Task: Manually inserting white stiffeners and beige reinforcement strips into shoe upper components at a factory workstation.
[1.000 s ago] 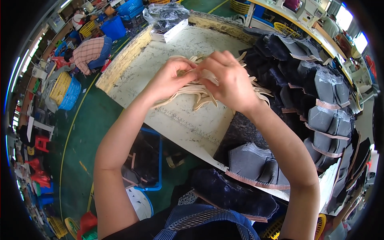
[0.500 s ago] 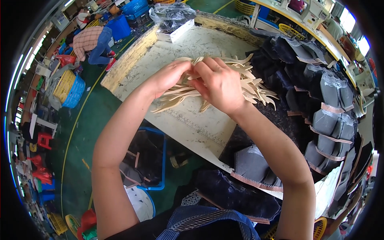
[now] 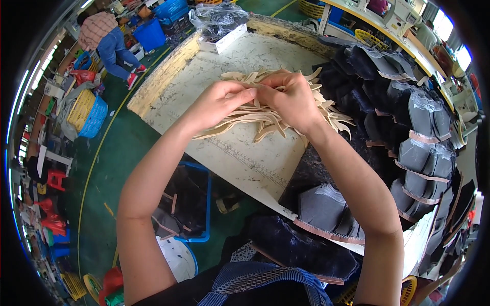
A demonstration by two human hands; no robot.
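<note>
White work surface (image 3: 204, 71), scuffed, ruler marks along its near side. Overlapping dark padded panels (image 3: 427, 115), some with pinkish-brown stitched edging, cover its right part. Loose heap of cream curved strips (image 3: 263, 118) near mid-surface, right ends reaching the dark panels. At the far edge: white box (image 3: 224, 43) with clear plastic bag (image 3: 219, 19) on top. Left hand (image 3: 217, 102) and right hand (image 3: 293, 99) over the heap, fingertips meeting. Both grips: thumb and fingers pinched on cream strips; number held hidden by fingers.
</note>
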